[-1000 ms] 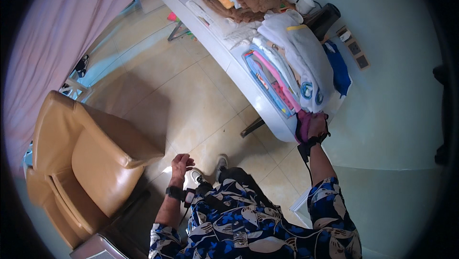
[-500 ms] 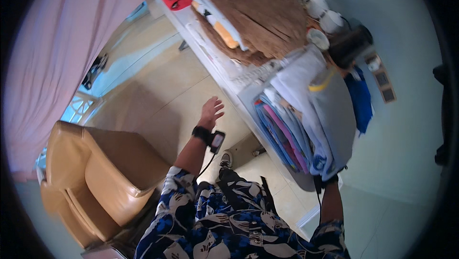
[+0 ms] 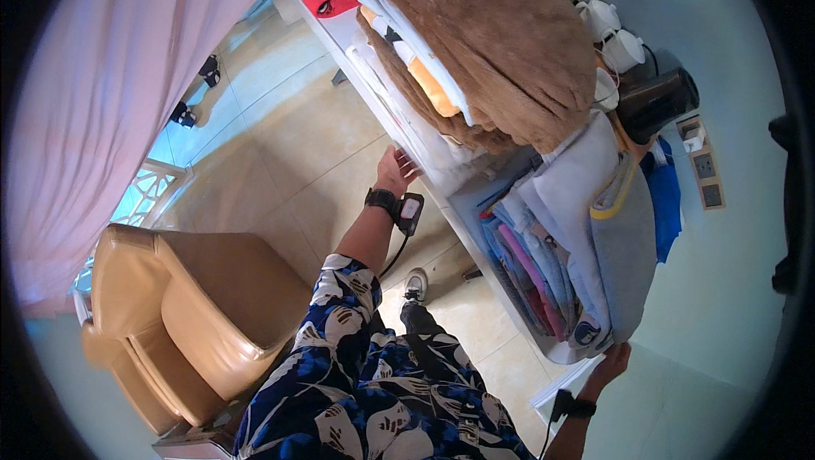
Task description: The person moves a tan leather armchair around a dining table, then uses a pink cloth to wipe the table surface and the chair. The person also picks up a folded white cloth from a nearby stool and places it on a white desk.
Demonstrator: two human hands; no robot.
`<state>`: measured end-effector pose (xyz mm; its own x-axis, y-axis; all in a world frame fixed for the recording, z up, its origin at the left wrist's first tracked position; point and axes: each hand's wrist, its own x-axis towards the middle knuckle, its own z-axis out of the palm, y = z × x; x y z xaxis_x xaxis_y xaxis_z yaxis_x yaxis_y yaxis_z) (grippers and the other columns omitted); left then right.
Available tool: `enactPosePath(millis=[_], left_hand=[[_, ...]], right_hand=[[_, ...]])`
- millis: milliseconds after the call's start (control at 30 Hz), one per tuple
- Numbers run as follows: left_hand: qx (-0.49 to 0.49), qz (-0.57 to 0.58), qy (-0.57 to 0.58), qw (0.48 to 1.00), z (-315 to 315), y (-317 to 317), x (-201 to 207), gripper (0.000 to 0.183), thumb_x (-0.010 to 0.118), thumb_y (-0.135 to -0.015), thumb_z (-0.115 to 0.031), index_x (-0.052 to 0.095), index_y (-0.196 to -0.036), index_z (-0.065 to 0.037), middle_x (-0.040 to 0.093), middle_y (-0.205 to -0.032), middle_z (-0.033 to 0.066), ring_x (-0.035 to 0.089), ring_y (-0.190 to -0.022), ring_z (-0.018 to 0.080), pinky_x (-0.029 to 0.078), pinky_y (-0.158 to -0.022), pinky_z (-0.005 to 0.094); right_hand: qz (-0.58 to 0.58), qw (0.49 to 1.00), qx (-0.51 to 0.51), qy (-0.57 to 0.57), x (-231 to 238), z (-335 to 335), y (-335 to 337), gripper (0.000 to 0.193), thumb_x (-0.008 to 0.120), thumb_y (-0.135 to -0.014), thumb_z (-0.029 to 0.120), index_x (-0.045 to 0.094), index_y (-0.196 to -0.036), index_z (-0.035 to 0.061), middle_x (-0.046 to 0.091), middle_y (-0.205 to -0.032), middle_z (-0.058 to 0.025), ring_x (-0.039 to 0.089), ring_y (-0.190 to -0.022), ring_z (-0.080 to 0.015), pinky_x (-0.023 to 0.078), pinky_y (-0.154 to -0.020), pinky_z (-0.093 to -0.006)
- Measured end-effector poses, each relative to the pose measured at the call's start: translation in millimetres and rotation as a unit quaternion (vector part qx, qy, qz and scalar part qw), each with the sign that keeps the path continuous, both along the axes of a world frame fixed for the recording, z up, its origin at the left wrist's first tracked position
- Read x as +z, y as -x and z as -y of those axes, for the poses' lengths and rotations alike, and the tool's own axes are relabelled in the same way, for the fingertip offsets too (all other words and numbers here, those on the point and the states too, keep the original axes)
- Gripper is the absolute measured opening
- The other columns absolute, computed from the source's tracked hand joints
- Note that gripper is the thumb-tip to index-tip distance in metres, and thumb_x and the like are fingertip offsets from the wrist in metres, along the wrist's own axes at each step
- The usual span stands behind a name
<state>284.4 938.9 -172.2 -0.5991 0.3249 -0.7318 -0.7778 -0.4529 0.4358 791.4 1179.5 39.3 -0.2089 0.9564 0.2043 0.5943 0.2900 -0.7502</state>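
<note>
My left hand [image 3: 397, 171] is open, its fingers apart at the near edge of the white table [image 3: 350, 46]; I cannot tell whether they touch it. My right hand [image 3: 613, 364] is at the near right end of a stack of folded clothes [image 3: 543, 269], by the corner of a grey folded garment [image 3: 630, 265]. Its fingers are partly hidden there, and their grip does not show. A thick brown blanket [image 3: 492, 36] lies folded beyond the stack, over white and orange cloth.
Small white pots [image 3: 622, 51] and a black pitcher [image 3: 658, 103] stand by the wall, near a socket panel [image 3: 703, 165]. Blue cloth [image 3: 665, 205] hangs beside the table. A tan leather armchair [image 3: 204, 316] stands at left, before a pink curtain [image 3: 127, 78].
My left hand has come forward and right to the table's edge. More of my right hand shows at the end of the clothes stack. The whole view has shifted slightly.
</note>
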Motion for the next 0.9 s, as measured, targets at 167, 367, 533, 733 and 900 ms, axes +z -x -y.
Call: enactPosePath(millis=[167, 367, 533, 733, 900], left_hand=[[0.002, 0.043, -0.019, 0.999, -14.0, 7.3, -1.8, 0.049, 0.03, -0.094, -0.044, 0.054, -0.105, -0.002, 0.061, -0.094, 0.0109, 0.057, -0.09, 0.0269, 0.047, -0.083, 0.0461], [-0.002, 0.069, -0.043, 0.997, 3.9, 9.4, -2.2, 0.052, 0.026, -0.094, -0.043, 0.051, -0.109, 0.0, 0.059, -0.103, 0.0141, 0.053, -0.097, 0.0295, 0.042, -0.089, 0.0476], [0.008, 0.065, -0.008, 0.998, 37.3, -2.4, -8.6, 0.05, 0.03, -0.091, -0.043, 0.053, -0.103, -0.001, 0.06, -0.097, 0.0129, 0.056, -0.092, 0.0285, 0.046, -0.081, 0.0457], [0.012, -0.099, -0.027, 0.995, 123.6, -27.2, -26.7, 0.041, 0.04, -0.091, -0.038, 0.057, -0.109, -0.006, 0.063, -0.103, 0.0083, 0.057, -0.099, 0.0237, 0.045, -0.085, 0.0403], [-0.08, -0.254, 0.15, 0.952, 214.9, -56.1, -68.6, 0.042, 0.057, -0.085, -0.03, 0.053, -0.122, -0.01, 0.059, -0.116, 0.0089, 0.056, -0.104, 0.0232, 0.046, -0.085, 0.0332]], right_hand=[[-0.043, 0.972, -0.029, 0.229, -45.1, 99.3, -50.4, 0.016, 0.053, -0.087, 0.015, 0.058, -0.09, 0.0, 0.051, -0.063, -0.0011, 0.046, -0.052, -0.0097, 0.042, -0.05, -0.0237], [-0.04, 0.921, 0.092, 0.376, -56.6, 186.9, 7.7, 0.009, 0.056, -0.086, 0.007, 0.06, -0.09, -0.0002, 0.057, -0.066, -0.0033, 0.055, -0.056, -0.01, 0.049, -0.05, -0.0229], [0.02, 0.918, 0.116, 0.378, -53.1, 197.6, 39.4, 0.011, 0.053, -0.087, 0.007, 0.06, -0.09, -0.0009, 0.057, -0.065, -0.0043, 0.055, -0.057, -0.0108, 0.05, -0.053, -0.0247], [0.058, 0.901, 0.162, 0.399, -63.6, 200.0, 76.9, 0.015, 0.051, -0.088, 0.009, 0.06, -0.092, -0.002, 0.058, -0.065, -0.0055, 0.057, -0.057, -0.0117, 0.048, -0.054, -0.0249], [0.055, 0.882, 0.224, 0.411, -67.8, 201.7, 119.1, 0.014, 0.051, -0.089, 0.008, 0.06, -0.094, -0.0018, 0.059, -0.067, -0.0059, 0.057, -0.058, -0.0111, 0.05, -0.056, -0.0248]])
